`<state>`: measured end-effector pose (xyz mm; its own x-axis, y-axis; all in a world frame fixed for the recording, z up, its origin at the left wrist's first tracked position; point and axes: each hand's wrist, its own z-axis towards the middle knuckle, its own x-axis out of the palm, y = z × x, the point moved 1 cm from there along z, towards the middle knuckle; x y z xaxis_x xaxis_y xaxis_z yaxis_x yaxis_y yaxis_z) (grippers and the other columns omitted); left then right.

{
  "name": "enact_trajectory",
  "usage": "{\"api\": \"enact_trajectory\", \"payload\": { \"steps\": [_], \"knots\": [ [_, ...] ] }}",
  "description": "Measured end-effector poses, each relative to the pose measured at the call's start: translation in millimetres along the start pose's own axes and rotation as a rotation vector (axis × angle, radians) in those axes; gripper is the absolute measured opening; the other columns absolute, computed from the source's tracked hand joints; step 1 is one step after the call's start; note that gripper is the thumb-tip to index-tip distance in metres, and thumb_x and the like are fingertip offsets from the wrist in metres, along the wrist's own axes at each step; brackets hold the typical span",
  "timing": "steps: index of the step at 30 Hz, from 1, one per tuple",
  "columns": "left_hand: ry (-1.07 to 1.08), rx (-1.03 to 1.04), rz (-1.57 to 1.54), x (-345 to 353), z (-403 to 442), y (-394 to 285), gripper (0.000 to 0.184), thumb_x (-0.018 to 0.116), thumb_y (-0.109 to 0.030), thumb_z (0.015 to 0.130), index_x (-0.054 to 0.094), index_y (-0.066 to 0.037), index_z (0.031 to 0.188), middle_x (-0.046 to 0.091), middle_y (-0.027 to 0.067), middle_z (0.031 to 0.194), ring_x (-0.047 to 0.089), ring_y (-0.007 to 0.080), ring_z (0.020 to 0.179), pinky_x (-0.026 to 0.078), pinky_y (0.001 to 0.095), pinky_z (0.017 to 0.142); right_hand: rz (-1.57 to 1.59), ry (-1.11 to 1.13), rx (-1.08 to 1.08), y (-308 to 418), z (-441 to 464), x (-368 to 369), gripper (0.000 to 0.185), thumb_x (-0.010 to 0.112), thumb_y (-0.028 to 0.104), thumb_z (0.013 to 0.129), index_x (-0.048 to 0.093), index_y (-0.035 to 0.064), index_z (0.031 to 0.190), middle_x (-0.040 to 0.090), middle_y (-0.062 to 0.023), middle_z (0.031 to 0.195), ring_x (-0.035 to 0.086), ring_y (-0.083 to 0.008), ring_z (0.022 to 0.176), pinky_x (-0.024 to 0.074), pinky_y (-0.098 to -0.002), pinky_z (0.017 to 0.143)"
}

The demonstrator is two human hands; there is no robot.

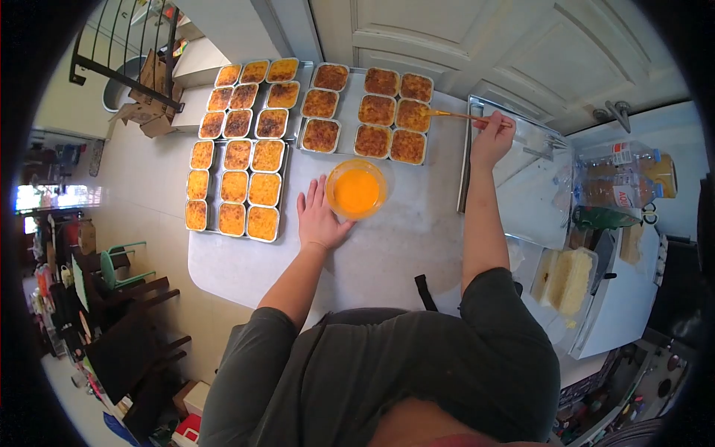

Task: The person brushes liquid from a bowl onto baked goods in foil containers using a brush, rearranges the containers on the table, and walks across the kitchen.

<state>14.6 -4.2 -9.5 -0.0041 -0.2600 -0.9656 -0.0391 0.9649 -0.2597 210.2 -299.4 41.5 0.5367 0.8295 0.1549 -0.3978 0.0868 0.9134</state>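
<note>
rt hand (pixel 492 138) w/ brush (pixel 451 115) @ tin (pixel 412 118)

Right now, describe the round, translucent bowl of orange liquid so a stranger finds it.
Start at the pale-topped table beside the white panelled door. Next to the bare left hand stands the round, translucent bowl. Its circular shape and smooth, bright-orange liquid set it apart from the rectangular, foil-cased browned bakes.

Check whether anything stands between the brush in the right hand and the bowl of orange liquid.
At table level, yes: the filled foil tray at the near right corner lies between the brush in the right hand and the bowl of orange liquid. Nothing visible stands above it, so a lifted path looks clear.
</note>
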Motion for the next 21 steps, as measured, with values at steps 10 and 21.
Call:
{"api": "enact_trajectory", "payload": {
  "steps": [10,21],
  "knots": [
    [0.012,-0.001,0.010,-0.7,-0.1,-1.8,0.088,0.060,-0.059,0.071,0.034,-0.010,0.139,0.029,0.0105,0.148,0.023,0.0272,0.138,0.014,0.0489,0.111,-0.060,0.034,-0.078,6.1,-1.8,1.6,0.018,0.053,0.017,0.095,0.045,0.0012,0.089,0.057,-0.0062,0.065,0.057,-0.0117,0.055,0.0450,-0.0229,0.053],
    [0.019,0.005,0.005,1.0,-0.7,0.0,0.088,0.061,-0.057,0.071,0.033,-0.010,0.140,0.028,0.0105,0.148,0.022,0.0274,0.138,0.014,0.0486,0.111,0.044,0.050,0.079,-0.4,-2.9,29.5,0.020,0.053,0.019,0.095,0.046,0.0006,0.091,0.058,-0.0076,0.069,0.059,-0.0140,0.053,0.0468,-0.0241,0.051]
  ]
}}
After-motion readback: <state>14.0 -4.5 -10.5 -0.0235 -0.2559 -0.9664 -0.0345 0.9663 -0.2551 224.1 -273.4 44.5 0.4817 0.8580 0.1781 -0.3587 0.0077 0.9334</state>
